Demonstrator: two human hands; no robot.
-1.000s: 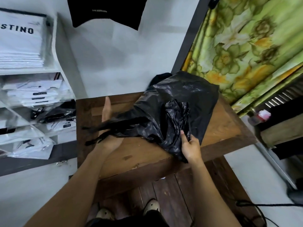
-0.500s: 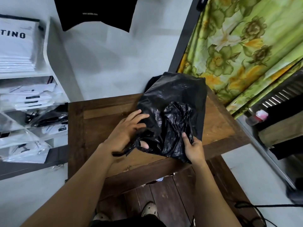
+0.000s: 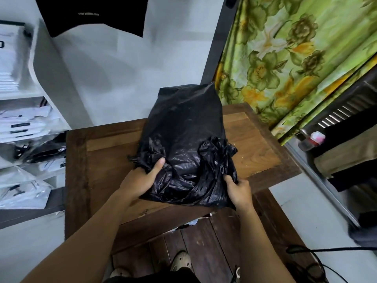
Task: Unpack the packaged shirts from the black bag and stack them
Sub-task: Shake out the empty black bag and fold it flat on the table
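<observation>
Black bag [image 3: 183, 127] lay on worktop [image 3: 102, 164], approx. centre, closed end twd 12 o'clock, crumpled mouth twd 6. L hand [image 3: 140, 178] gripped bunched plastic at bag's 8 o'clock; R hand [image 3: 237, 189] gripped edge at 5 o'clock.

A dark wooden table [image 3: 106, 160] with a paler inset top fills the middle of the frame, in front of a plain white wall [image 3: 122, 74]. A white shelf unit [image 3: 43, 64] rises at the left edge, and a black cloth [image 3: 91, 15] hangs at the top. A dark upright post [image 3: 216, 48] separates the wall from a green floral curtain [image 3: 295, 48] in the upper right. Dark floor planks [image 3: 204, 246] show at the bottom, and a black cable [image 3: 330, 250] trails at the lower right. The light is soft and even.
</observation>
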